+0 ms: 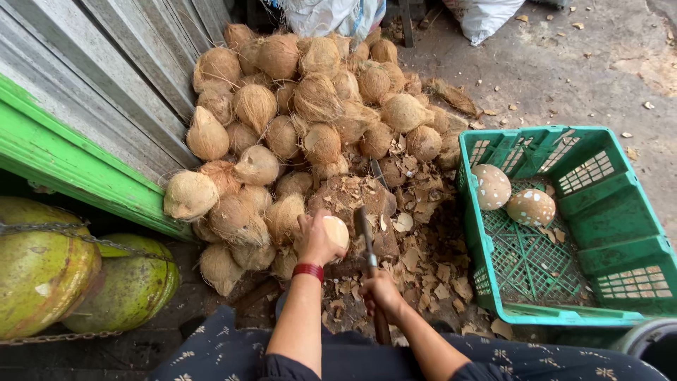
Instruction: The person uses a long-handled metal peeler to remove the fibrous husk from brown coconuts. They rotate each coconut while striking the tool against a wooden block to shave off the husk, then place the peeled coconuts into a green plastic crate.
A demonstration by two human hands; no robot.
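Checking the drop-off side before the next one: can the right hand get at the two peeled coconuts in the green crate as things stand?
Probably yes. The green crate is open-topped on the right hand's side, and the two peeled coconuts lie uncovered. But that hand grips the chopping knife.

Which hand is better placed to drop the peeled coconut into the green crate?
Left, probably. The left hand already grips the coconut on the block, while the right hand is busy holding the knife. The crate lies on the right, so the left must reach across.
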